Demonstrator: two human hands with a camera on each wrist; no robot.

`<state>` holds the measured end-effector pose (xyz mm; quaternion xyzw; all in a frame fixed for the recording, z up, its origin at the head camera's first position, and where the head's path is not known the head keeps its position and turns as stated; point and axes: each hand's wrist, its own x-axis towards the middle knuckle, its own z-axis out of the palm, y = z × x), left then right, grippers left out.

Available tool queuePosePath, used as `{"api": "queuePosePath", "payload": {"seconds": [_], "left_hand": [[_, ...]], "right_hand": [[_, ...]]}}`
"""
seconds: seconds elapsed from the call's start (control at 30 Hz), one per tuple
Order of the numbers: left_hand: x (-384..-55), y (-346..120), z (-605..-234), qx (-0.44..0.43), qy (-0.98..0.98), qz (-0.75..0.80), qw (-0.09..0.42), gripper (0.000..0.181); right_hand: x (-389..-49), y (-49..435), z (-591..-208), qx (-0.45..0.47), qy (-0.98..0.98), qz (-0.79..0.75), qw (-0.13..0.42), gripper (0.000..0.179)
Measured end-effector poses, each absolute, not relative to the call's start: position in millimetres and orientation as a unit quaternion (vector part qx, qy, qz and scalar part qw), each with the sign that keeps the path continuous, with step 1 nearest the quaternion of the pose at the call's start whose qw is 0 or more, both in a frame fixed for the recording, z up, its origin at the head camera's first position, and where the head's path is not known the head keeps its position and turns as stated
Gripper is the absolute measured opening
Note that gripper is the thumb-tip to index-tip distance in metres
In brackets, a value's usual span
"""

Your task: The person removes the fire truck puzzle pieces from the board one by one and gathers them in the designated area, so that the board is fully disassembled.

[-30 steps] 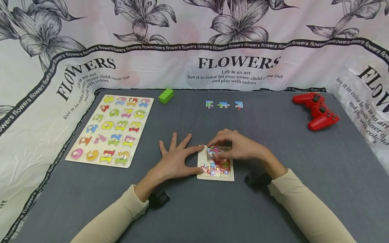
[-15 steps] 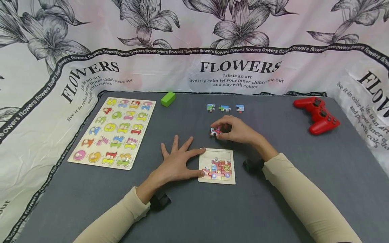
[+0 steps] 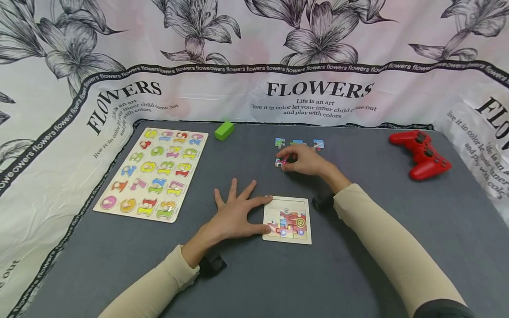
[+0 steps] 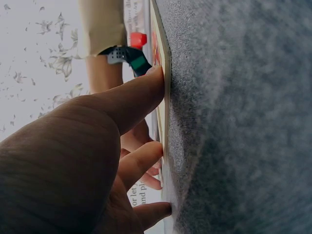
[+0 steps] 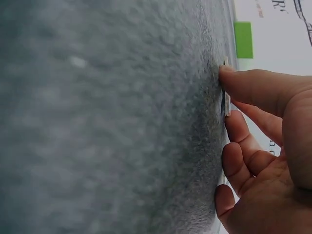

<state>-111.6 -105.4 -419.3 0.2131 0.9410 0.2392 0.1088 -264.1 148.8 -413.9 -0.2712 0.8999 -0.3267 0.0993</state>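
A small wooden jigsaw tray lies on the grey table, with several joined red and pink pieces in its lower part. My left hand is spread beside it, thumb and index fingertips on its left edge; the left wrist view shows both fingertips at the tray's rim. Farther back, my right hand pinches a red and white puzzle piece close over the table. In the right wrist view its thumb and a finger hold the thin edge of the piece.
Behind the right hand are blue-green puzzle pieces, one partly hidden by the hand. A number puzzle board lies at left, a green block at the back edge. A red game controller is at right.
My right hand has lifted the red and white piece out of the tray and carried it back, away from me, toward the blue-green pieces. The left hand stays at the tray's edge.
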Motion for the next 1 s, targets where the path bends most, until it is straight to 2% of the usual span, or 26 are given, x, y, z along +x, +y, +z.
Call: {"api": "queuePosePath", "payload": {"seconds": [0.57, 1.0], "left_hand": [[-113.3, -105.7, -422.3, 0.218, 0.941, 0.239, 0.104, 0.074], [-113.9, -105.6, -422.3, 0.213, 0.941, 0.237, 0.111, 0.076]], "right_hand": [[-266.4, 155.4, -419.8, -0.211, 0.919, -0.33, 0.048, 0.028], [-268.0, 152.3, -427.0, -0.183, 0.925, -0.334, 0.014, 0.027]]}}
